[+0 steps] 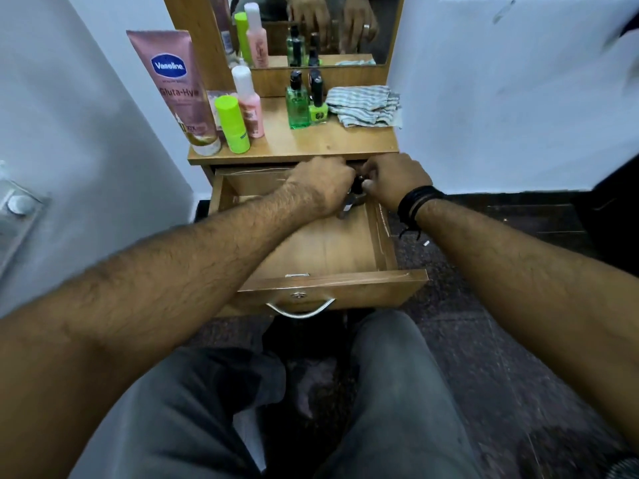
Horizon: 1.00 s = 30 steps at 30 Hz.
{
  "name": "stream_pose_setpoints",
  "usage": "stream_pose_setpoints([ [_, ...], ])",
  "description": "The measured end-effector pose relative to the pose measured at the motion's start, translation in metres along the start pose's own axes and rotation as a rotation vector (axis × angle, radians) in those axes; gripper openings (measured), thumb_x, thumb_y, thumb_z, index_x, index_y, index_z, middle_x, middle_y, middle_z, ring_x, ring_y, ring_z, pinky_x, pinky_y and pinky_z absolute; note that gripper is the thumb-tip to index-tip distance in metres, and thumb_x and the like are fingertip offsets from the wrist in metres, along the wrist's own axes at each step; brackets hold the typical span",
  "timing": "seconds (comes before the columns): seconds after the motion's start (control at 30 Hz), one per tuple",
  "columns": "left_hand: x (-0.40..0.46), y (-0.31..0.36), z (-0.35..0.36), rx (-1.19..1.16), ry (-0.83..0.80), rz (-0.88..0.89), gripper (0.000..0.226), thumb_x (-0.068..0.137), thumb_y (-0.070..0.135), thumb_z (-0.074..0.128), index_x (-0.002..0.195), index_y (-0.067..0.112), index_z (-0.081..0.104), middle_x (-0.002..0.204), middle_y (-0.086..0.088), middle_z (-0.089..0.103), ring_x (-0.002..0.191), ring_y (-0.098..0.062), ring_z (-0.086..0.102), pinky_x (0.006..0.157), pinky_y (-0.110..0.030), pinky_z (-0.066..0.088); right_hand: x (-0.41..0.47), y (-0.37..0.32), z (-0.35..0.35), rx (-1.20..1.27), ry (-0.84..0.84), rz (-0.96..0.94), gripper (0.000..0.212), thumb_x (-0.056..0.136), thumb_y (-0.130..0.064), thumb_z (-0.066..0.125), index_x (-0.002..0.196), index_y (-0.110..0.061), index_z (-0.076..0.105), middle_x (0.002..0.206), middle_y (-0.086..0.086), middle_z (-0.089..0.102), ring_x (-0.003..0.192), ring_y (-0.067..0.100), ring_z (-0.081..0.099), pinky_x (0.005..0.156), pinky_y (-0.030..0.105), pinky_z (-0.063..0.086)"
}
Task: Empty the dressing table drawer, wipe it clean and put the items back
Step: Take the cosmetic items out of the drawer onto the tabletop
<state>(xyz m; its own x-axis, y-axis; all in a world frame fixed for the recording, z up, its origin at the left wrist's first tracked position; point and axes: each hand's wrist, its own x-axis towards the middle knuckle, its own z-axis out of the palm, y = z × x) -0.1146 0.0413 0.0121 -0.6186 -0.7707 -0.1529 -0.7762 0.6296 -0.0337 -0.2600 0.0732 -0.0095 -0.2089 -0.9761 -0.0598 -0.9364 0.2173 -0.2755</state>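
The drawer (321,250) stands pulled fully out from under the desk (332,141), its wooden floor bare over the whole front half, so the emptying looks nearly done, judging by how little is left inside. At the drawer's far end, toward 12 o'clock, the left hand (323,186) and the right hand (394,179) meet over a few small dark items (354,197); both sets of fingers are curled down around them, apparently gathering the last pieces together in one lift, though what exactly each hand grips is hidden beneath the knuckles. On the desk above, the things already out are grouped in clusters, probably to keep the front edge free: at 12 o'clock a clear green bottle (298,103) with a black pump and a small green pot (318,110) with a dark cap; at 1 o'clock a crumpled striped cloth (364,105), lying within reach for the wiping to come; at 10 o'clock a pink bottle (249,103), a lime green bottle (232,124), and a tall pink tube (176,88) standing on its cap, reading "Vaseline" and "Gluta-Hy". The mirror (311,25) behind reflects the bottles and both hands. The right wrist wears black bands (416,202).
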Motion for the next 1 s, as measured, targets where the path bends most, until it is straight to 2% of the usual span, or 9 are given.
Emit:
stream_pose_setpoints([
  [0.07,0.001,0.003,0.014,-0.004,-0.037,0.0,0.035,0.093,0.033,0.062,0.125,0.018,0.061,0.127,-0.006,0.057,0.115,-0.036,0.06,0.084,-0.045,0.05,-0.002,0.005,0.008,-0.062,-0.028,-0.006,0.033,0.092,-0.034,0.06,0.124,-0.03,0.066,0.122,0.007,0.067,0.111,0.033,0.063,0.091,0.046,0.055],
  [0.13,0.004,0.004,0.023,-0.053,-0.1,-0.042,0.035,0.095,0.033,0.06,0.128,0.023,0.058,0.133,-0.005,0.054,0.118,-0.037,0.058,0.09,-0.051,0.051,-0.003,0.007,0.016,-0.101,-0.039,-0.022,0.037,0.095,-0.035,0.057,0.132,-0.035,0.061,0.126,0.007,0.063,0.114,0.035,0.062,0.092,0.049,0.054],
  [0.2,0.009,0.005,0.03,-0.094,-0.147,-0.083,0.036,0.096,0.033,0.057,0.131,0.027,0.055,0.135,-0.004,0.053,0.12,-0.039,0.056,0.093,-0.058,0.049,-0.002,0.008,0.023,-0.096,-0.045,-0.029,0.039,0.097,-0.035,0.054,0.136,-0.04,0.055,0.129,0.005,0.059,0.114,0.036,0.061,0.093,0.051,0.053],
  [0.37,0.016,0.006,0.041,-0.096,-0.163,-0.126,0.038,0.1,0.04,0.047,0.136,0.029,0.053,0.132,-0.005,0.055,0.118,-0.038,0.056,0.087,-0.053,0.047,0.005,0.009,0.032,-0.106,-0.042,-0.037,0.04,0.098,-0.037,0.053,0.138,-0.04,0.052,0.129,0.004,0.054,0.112,0.038,0.06,0.093,0.053,0.053],
  [0.53,0.021,0.003,0.047,-0.193,-0.14,-0.152,0.037,0.099,0.042,0.047,0.132,0.027,0.054,0.133,-0.006,0.053,0.116,-0.038,0.056,0.077,-0.048,0.04,0.01,0.011,0.033,-0.109,0.017,-0.053,0.03,0.096,-0.034,0.058,0.126,-0.029,0.06,0.129,0.002,0.053,0.112,0.036,0.057,0.092,0.051,0.053],
  [0.67,0.022,0.004,0.046,-0.113,-0.111,-0.062,0.029,0.102,0.032,0.047,0.128,0.023,0.053,0.134,-0.006,0.051,0.119,-0.04,0.054,0.089,-0.057,0.049,0.014,0.01,0.035,-0.125,0.056,-0.095,0.017,0.095,-0.033,0.059,0.11,-0.024,0.061,0.119,0.002,0.06,0.111,0.033,0.056,0.09,0.048,0.052],
  [0.87,0.023,0.003,0.051,-0.1,-0.077,-0.03,0.029,0.1,0.029,0.052,0.128,0.022,0.052,0.138,-0.005,0.046,0.117,-0.041,0.055,0.086,-0.061,0.052,0.017,0.01,0.039,-0.098,0.084,-0.087,0.016,0.095,-0.031,0.058,0.109,-0.023,0.062,0.112,0.005,0.068,0.11,0.034,0.056,0.09,0.047,0.051],
  [1.0,0.024,0.001,0.054,-0.159,-0.06,-0.03,0.031,0.1,0.028,0.052,0.13,0.021,0.051,0.14,-0.007,0.043,0.117,-0.041,0.055,0.085,-0.056,0.053,0.019,0.01,0.039,-0.1,0.081,-0.09,0.017,0.095,-0.03,0.058,0.109,-0.023,0.062,0.112,0.006,0.069,0.109,0.034,0.057,0.091,0.046,0.051],
])
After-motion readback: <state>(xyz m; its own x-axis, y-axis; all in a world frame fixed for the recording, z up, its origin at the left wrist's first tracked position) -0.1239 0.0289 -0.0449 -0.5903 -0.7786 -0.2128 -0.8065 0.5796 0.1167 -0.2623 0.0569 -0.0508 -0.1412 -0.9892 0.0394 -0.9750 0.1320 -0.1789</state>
